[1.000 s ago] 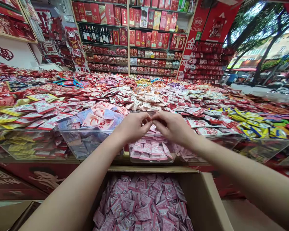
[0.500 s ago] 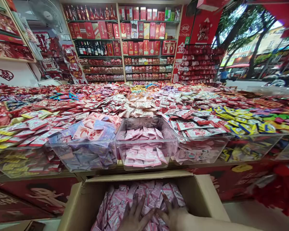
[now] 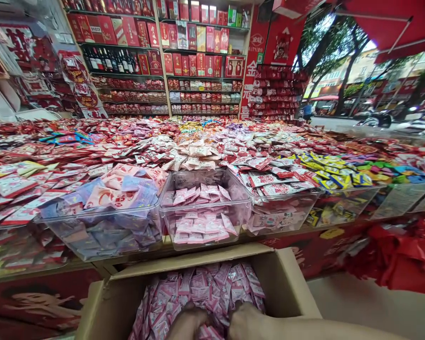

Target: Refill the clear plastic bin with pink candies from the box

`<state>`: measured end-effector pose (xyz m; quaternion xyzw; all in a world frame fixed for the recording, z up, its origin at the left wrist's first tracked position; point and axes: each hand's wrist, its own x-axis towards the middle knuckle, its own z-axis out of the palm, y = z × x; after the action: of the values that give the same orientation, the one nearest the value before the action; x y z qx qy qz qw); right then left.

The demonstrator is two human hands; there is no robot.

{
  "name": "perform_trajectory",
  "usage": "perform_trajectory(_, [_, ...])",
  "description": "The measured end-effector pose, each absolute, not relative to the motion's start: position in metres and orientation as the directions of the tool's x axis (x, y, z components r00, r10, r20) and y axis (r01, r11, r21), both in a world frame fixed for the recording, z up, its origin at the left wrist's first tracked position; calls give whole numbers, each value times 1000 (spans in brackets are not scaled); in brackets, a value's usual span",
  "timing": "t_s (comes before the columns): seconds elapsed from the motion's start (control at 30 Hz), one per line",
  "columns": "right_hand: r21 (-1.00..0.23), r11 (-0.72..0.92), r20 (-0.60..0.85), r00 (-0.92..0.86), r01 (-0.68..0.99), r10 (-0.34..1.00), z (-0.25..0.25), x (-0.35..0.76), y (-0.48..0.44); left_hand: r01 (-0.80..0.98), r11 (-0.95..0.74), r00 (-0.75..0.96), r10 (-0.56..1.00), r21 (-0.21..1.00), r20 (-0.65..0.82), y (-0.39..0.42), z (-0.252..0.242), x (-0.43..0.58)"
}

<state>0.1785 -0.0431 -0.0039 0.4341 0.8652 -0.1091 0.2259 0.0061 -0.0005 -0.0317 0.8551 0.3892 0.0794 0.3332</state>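
A brown cardboard box [image 3: 290,283] stands in front of me, full of small pink packets [image 3: 205,285]. Both my hands are pushed down into the packets, close together. My left hand [image 3: 191,318] is curled, its fingertips sunk among the packets and hidden. To its right, my right hand [image 3: 243,315] is bent over in the same way, knuckles up, gripping packets. A few packets show between the two hands. Just beyond the box, a clear plastic bin [image 3: 205,208] holds similar pink packets, filled lower than the bins beside it.
Left of that bin stands a clear bin of purple and pink packets [image 3: 127,198]. On its right is one with red and white packets [image 3: 272,182]. Yellow-blue packets [image 3: 336,170] lie farther right. Shelves [image 3: 194,61] with red boxes stand behind. Red cloth [image 3: 403,255] hangs at right.
Both hands went from lying spread on the packets to curled and sunk into them. The view has turned a little to the right.
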Motion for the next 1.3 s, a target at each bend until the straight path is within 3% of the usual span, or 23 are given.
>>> perform_trajectory(0.1, [-53, 556, -409, -525, 830, 746, 17, 188, -37, 613, -206, 475, 867, 763, -148, 8, -18, 0])
perform_trajectory(0.2, [-325, 343, -249, -430, 881, 868, 33, 201, -28, 271, 147, 316, 920, 951, -232, 15, -6, 0])
perform_trajectory(0.3, [-642, 126, -176, -306, 756, 936, 44, 209, -22, -224, 470, 291, 868, 854, -402, 16, -2, 3])
perform_trajectory(0.4, [-773, 4, -195, -243, 634, 950, 51, 210, -22, -409, 563, 315, 826, 718, -468, 11, -4, 7])
perform_trajectory(0.5, [-825, -44, -212, -237, 563, 948, 52, 209, -24, -454, 602, 329, 798, 657, -504, 7, -6, 7])
perform_trajectory(0.57, [-854, -49, -187, -218, 519, 958, 51, 209, -24, -405, 571, 325, 820, 715, -471, 7, -6, 5])
perform_trajectory(0.7, [-886, -70, -157, -155, 458, 975, 45, 209, -20, 48, 272, 382, 884, 961, -270, 10, -1, 1])
perform_trajectory(0.8, [-909, -39, -106, -141, 416, 984, 43, 206, -20, 204, 45, 475, 869, 978, -139, 5, 1, 4])
perform_trajectory(0.87, [-940, -60, -113, -142, 335, 983, 43, 203, -19, 103, 91, 528, 839, 991, -132, -3, 1, 11])
perform_trajectory(1.0, [-975, -146, -169, -137, 165, 976, 44, 194, -19, -78, 355, 649, 727, 932, -222, -20, 7, 29])
perform_trajectory(1.2, [-972, -224, -213, -129, -74, 969, 41, 189, -25, -117, 471, 510, 784, 874, -354, -25, 19, 36])
perform_trajectory(1.3, [-976, -216, -212, -153, -11, 965, 39, 191, -28, -149, 486, 488, 794, 861, -363, -25, 17, 35])
